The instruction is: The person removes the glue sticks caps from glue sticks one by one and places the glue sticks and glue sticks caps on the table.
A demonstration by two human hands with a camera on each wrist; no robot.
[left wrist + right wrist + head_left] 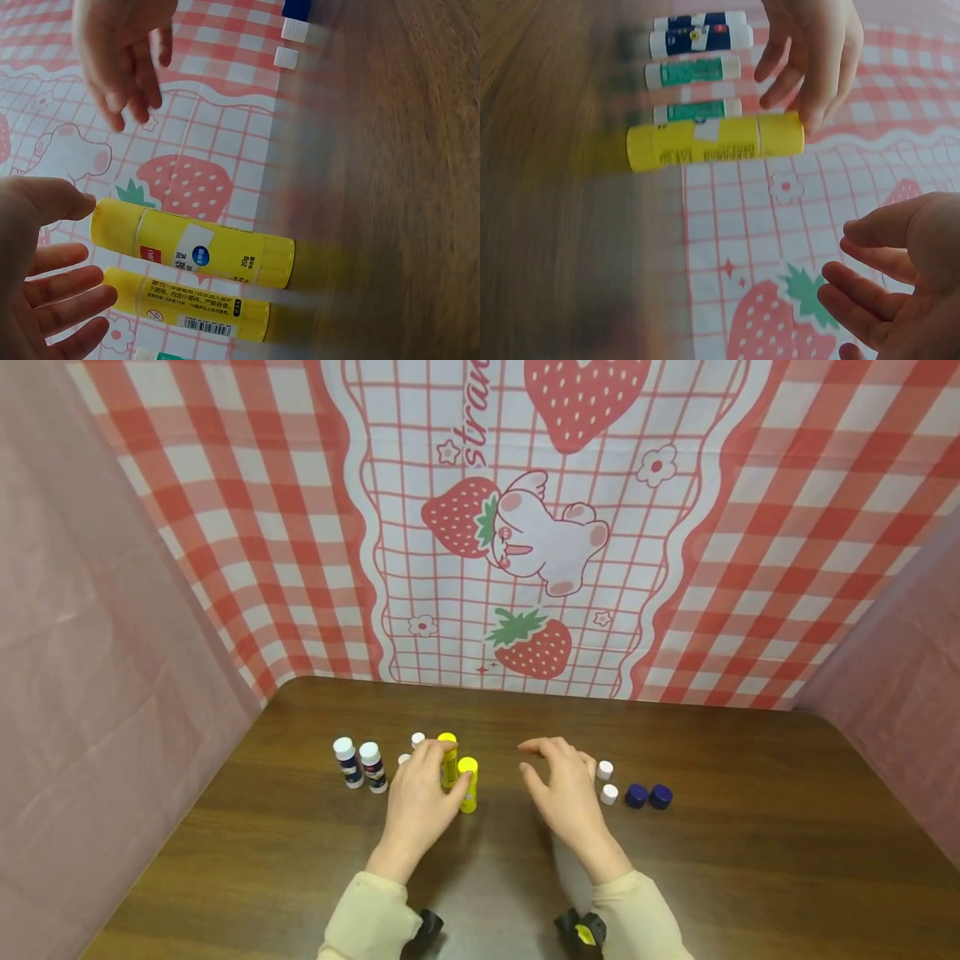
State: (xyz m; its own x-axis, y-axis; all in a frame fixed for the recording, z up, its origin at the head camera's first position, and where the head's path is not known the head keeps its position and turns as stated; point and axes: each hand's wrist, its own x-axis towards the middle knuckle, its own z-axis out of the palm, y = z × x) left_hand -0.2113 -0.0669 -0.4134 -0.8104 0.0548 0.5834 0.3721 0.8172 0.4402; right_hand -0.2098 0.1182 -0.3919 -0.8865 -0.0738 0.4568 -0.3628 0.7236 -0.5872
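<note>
Two yellow glue sticks (468,785) stand upright side by side on the table. My left hand (423,793) is over them, thumb and fingers spread. In the left wrist view its thumb is at the cap of one yellow glue stick (195,244), and a fingertip is by the cap of the other (187,307); whether they touch I cannot tell. My right hand (562,789) hovers to the right with loosely bent fingers and nothing in it. Beside it are two small white caps (609,794) and two dark blue caps (660,797).
Two navy glue sticks with white caps (372,767) stand at the left. Two smaller green-and-white glue sticks (694,71) stand between them and the yellow ones, partly hidden by my left hand in the head view. A strawberry-print cloth (532,568) hangs behind the wooden table (750,843).
</note>
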